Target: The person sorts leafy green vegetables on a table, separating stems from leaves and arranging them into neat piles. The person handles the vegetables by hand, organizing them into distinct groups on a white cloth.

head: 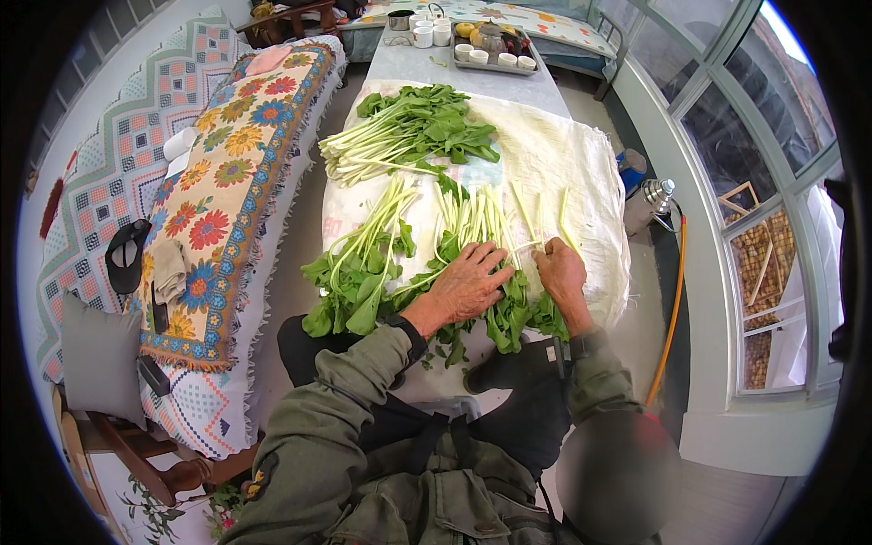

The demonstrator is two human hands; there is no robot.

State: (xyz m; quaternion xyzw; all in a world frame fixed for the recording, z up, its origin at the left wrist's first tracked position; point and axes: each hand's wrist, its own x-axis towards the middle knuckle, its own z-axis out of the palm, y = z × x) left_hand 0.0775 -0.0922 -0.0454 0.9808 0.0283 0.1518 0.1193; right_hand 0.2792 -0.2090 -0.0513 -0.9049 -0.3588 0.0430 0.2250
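My left hand [466, 283] lies palm down across a bunch of leafy greens with long pale stalks [480, 214], its fingers slightly apart. Just to the right, my right hand [560, 271] has thumb and fingertips pinched on a thin pale stalk [526, 245]. Leaves of the middle bunch hang over the near table edge below both hands. A smaller bunch of greens [375, 255] lies left of my left hand, stalks pointing away. Farther back rests a large pile of the same greens [415, 133], stalks to the left. A few loose stalks [564, 214] lie beyond my right hand.
A white woven sheet [565, 150] covers the near table. Behind it are white cups [423, 35] and a metal tray [501, 68] with a glass teapot and fruit. A sofa with a floral cover [225, 204] stands left. On the right floor are a thermos [644, 204] and orange hose [674, 313].
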